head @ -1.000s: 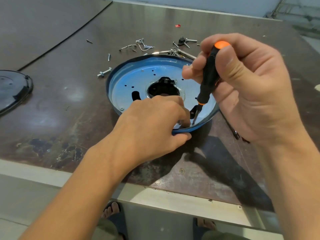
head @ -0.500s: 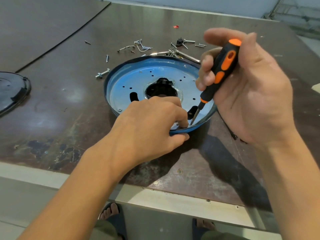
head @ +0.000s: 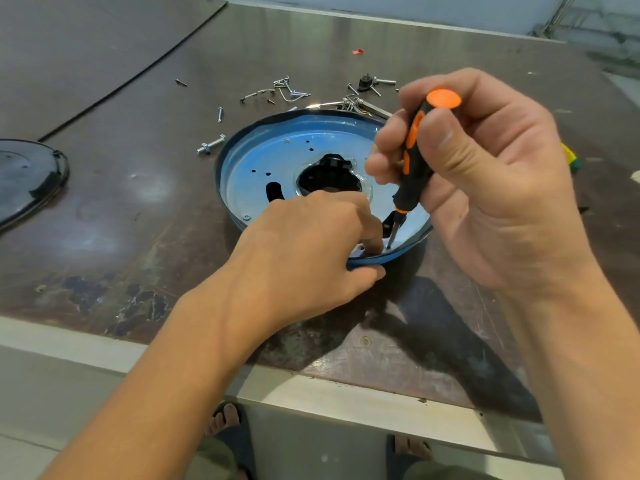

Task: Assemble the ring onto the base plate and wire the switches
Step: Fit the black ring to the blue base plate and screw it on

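Observation:
A round base plate (head: 263, 157) with blue film and a dark rim lies on the brown table, a black part showing through its centre hole (head: 327, 176). My left hand (head: 304, 251) pinches the plate's near rim, thumb under the edge and fingers on top. My right hand (head: 485, 174) grips a black and orange screwdriver (head: 414, 168) nearly upright. Its tip (head: 389, 245) stands on the plate close to my left fingertips, beside a dark slot. Whatever lies under the tip is too small to make out.
Loose screws, bolts and wire clips (head: 287, 90) lie scattered behind the plate, with a bolt (head: 210, 144) at its left. A black round cover (head: 24, 178) sits at the left edge. The table's metal front edge (head: 311, 386) runs below my arms. A yellow-green object (head: 569, 157) peeks out behind my right hand.
My right hand has turned the screwdriver handle back to nearly upright, with the tip staying at the same spot. My left hand keeps its hold on the rim.

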`<state>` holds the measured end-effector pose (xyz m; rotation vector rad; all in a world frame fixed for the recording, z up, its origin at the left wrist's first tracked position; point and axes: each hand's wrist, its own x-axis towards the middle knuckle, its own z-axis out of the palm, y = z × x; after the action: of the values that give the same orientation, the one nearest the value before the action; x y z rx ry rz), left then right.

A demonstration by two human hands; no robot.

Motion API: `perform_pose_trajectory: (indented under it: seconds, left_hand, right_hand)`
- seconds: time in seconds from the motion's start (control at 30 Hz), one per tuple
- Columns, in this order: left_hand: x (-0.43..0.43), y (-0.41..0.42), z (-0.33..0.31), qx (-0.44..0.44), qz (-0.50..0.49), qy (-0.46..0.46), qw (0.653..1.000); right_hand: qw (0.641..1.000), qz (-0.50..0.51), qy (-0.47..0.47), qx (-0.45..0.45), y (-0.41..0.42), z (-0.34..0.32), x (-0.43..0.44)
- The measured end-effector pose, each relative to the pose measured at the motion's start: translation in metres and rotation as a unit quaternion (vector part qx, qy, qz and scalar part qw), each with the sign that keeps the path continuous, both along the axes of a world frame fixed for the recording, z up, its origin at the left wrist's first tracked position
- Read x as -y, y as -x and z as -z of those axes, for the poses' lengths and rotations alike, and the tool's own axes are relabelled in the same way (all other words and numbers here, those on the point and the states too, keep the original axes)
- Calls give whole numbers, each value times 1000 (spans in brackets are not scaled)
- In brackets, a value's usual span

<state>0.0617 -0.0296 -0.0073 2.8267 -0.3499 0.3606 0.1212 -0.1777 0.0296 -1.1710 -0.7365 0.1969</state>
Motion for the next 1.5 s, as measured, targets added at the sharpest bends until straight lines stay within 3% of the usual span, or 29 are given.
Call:
perform_pose_trajectory:
  seconds: [0.2,0.47,0.63,0.9,1.07,1.3,1.5]
  left_hand:
    - [2,0,-2,-4,2,-9,1000]
    - [1,0,-3,-5,-3,-15,1000]
    - [1,0,-2,-9,-4,-17,1000]
    - [2,-2,0,-3,-4,-20,1000]
    - [1,-2,1,-8,-2,-9,1000]
    - [1,-2,0,-11,-2,-3,1000]
    - [0,-3,1,-16,1,-6,1000]
  right_hand:
    - [995,96,-13,-1,-4,-1,5]
    - [999,-4,-15,-35,-8,3,11]
    - [999,17,-1,-30,-9,2,13]
    - [991,84,-61,-85,-3,0,2]
    - [989,132,-49,-53,0,2,-5]
    - [997,15,-59,-56,-3,3,3]
    - [998,58,-19,-23,1,4,-4]
